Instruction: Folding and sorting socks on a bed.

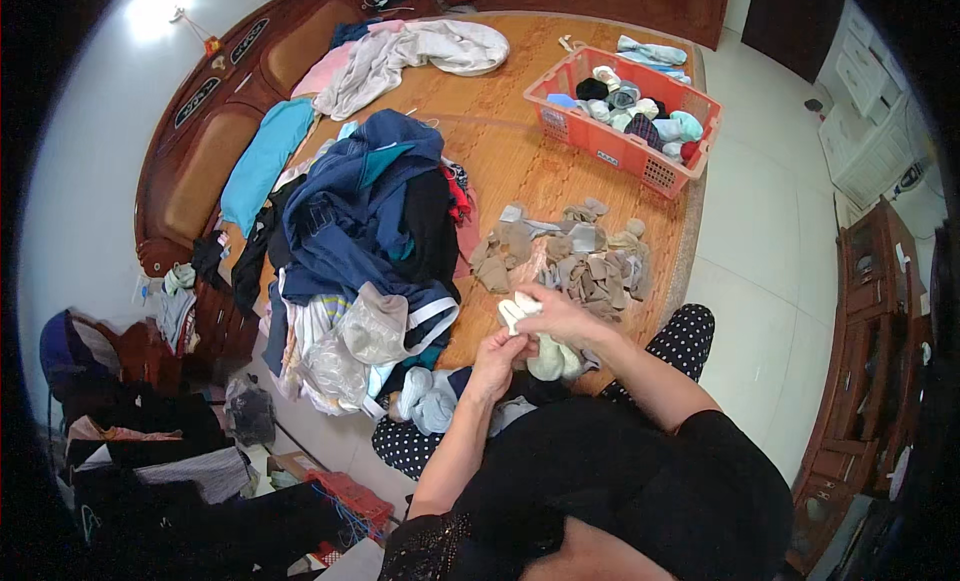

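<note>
A white sock (pixel 517 309) is bunched between my two hands above the bed's near edge. My left hand (pixel 504 362) pinches its lower end between thumb and fingers. Over its upper part lies my right hand (pixel 559 316), fingers curled around the fabric. Just below my right hand rests a pale greenish-white sock bundle (pixel 553 360). Beyond my hands, thin beige and brown socks (pixel 596 277) lie in a loose heap on the woven mat. Grey-blue socks (pixel 431 401) sit beside my left forearm.
A red plastic basket (pixel 622 159) of rolled socks stands at the mat's far right. On the left rises a large clothes pile (pixel 360 206), with a bra (pixel 375 326) on its near side. Folded light-blue fabric (pixel 651 54) lies behind the basket. The wooden headboard (pixel 217 123) borders the bed.
</note>
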A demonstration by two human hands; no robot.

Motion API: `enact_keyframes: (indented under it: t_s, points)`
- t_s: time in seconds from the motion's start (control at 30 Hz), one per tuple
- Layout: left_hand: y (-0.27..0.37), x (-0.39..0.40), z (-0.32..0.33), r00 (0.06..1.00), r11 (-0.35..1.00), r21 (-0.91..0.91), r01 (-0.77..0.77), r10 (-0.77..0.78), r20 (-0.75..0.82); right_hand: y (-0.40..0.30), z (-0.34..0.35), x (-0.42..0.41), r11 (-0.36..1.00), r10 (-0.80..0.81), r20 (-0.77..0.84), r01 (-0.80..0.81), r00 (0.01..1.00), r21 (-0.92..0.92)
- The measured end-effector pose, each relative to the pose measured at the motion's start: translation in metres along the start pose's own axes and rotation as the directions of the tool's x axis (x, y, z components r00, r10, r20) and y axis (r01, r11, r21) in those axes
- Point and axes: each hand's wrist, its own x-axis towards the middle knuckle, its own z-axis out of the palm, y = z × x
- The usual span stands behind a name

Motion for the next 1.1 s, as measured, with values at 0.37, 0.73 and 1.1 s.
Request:
enact_keyframes:
  t_s: [0.37,0.73,1.1]
  points:
    - [0.003,-0.011,-0.005,0.998,0.982,-0.190,-0.004,0.016,0.064,-0.023,0.010,-0.015,0.829,0.033,0.153,-0.113,0.988,0.547]
    - [0.085,-0.028,-0.007,0.972,0.889,-0.393,-0.236,0.210,-0.108,-0.024,-0.037,-0.015,0.969,0.130,0.160,-0.160,0.978,0.189]
    - [0.067,-0.016,-0.004,0.988,0.766,-0.628,-0.136,0.152,-0.028,-0.018,0.011,-0.026,0.714,-0.095,0.224,-0.090,0.970,0.695]
